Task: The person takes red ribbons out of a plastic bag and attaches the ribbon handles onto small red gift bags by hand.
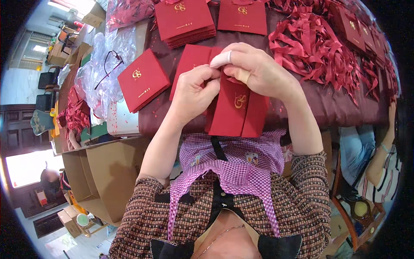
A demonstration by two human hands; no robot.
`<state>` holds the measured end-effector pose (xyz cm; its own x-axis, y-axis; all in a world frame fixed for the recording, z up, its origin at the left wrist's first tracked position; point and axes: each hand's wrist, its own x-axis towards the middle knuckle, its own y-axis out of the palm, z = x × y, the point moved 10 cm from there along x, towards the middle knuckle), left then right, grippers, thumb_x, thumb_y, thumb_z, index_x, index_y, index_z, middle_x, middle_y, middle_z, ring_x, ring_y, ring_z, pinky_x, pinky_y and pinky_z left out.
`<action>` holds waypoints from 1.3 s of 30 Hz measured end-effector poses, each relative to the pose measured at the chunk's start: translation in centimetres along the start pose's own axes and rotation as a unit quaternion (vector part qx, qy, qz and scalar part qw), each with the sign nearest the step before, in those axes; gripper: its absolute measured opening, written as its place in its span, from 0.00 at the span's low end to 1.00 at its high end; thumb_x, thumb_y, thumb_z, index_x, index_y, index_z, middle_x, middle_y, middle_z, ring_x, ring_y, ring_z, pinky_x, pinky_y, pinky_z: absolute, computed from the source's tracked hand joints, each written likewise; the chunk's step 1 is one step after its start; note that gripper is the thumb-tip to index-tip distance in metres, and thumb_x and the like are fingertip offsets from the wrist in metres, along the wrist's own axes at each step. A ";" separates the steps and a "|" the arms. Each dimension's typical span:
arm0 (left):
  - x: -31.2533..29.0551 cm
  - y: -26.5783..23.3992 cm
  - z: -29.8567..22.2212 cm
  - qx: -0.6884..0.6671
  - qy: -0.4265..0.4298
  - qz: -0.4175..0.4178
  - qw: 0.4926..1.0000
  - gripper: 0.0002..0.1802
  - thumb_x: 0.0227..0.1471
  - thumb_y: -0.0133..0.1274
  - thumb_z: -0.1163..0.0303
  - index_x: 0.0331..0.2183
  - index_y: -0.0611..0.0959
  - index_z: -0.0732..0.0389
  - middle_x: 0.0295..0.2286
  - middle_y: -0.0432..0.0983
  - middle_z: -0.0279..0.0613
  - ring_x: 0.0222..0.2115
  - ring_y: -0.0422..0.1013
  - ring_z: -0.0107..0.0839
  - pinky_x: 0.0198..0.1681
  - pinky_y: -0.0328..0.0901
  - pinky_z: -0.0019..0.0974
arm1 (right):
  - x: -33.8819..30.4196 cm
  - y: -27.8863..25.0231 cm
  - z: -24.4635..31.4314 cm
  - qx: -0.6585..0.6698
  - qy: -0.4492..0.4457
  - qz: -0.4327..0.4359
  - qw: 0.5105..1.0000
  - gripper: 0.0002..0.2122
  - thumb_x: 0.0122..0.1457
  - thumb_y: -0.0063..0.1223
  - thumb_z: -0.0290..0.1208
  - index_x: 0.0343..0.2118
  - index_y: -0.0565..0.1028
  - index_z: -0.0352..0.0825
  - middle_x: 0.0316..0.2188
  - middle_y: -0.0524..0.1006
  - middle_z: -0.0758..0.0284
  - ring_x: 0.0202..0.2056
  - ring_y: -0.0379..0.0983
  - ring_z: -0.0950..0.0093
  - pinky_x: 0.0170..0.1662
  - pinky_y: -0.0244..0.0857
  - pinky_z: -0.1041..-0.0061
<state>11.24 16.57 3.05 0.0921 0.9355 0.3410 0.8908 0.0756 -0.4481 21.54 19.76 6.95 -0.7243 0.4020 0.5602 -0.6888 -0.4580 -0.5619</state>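
Note:
A folded red paper gift bag (pixel 230 114) with gold print stands tilted in front of my chest, at the table's near edge. My left hand (pixel 194 93) is closed, thumb and fingers pinched at the bag's upper left corner. Over the top edge curls my right hand (pixel 263 71), also closed, gripping the bag there; its fingers carry white and tan wraps. A bit of red ribbon shows below the right fingers, but the fingertips hide most of it. Behind my hands lies another red bag (pixel 189 58), partly covered.
Stacks of flat red bags lie at the back (pixel 185 21) and left (pixel 142 80) on the dark red tablecloth (pixel 159 116). A heap of red ribbons (pixel 310 52) spreads at right. Clear plastic with glasses (pixel 108 69) lies left, a cardboard box (pixel 108 172) below. Another person sits at right.

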 end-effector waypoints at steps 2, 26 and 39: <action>-0.2 0.2 0.5 -0.014 -0.026 -0.005 1.000 0.04 0.44 0.51 0.81 0.27 0.79 0.67 0.21 0.73 0.41 0.25 0.69 0.26 0.29 0.63 0.28 | -0.2 0.2 -1.1 0.032 0.045 0.010 0.998 0.07 0.53 0.52 0.19 0.36 0.74 0.32 0.32 0.73 0.65 0.36 0.70 0.70 0.39 0.65 0.76; -2.0 -1.9 -2.0 0.210 0.036 -0.020 0.977 0.11 0.41 0.62 0.71 0.29 0.81 0.65 0.25 0.70 0.43 0.31 0.68 0.41 0.36 0.64 0.38 | -1.5 -0.6 -4.4 0.042 0.171 0.008 0.984 0.05 0.55 0.49 0.17 0.35 0.73 0.28 0.29 0.75 0.66 0.34 0.71 0.78 0.39 0.66 0.80; -1.6 -2.9 1.9 0.116 -0.029 -0.029 0.992 0.08 0.46 0.58 0.74 0.25 0.78 0.68 0.22 0.70 0.44 0.25 0.69 0.37 0.31 0.63 0.34 | -8.0 -2.3 -7.3 -0.233 0.147 0.030 0.961 0.10 0.48 0.55 0.25 0.35 0.73 0.33 0.33 0.74 0.61 0.42 0.69 0.60 0.46 0.62 0.65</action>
<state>7.67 15.48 2.20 0.0115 0.9448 0.3275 0.7665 0.2020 -0.6096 28.71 23.33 -0.68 -0.6928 0.6244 0.3609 -0.5357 -0.1106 -0.8371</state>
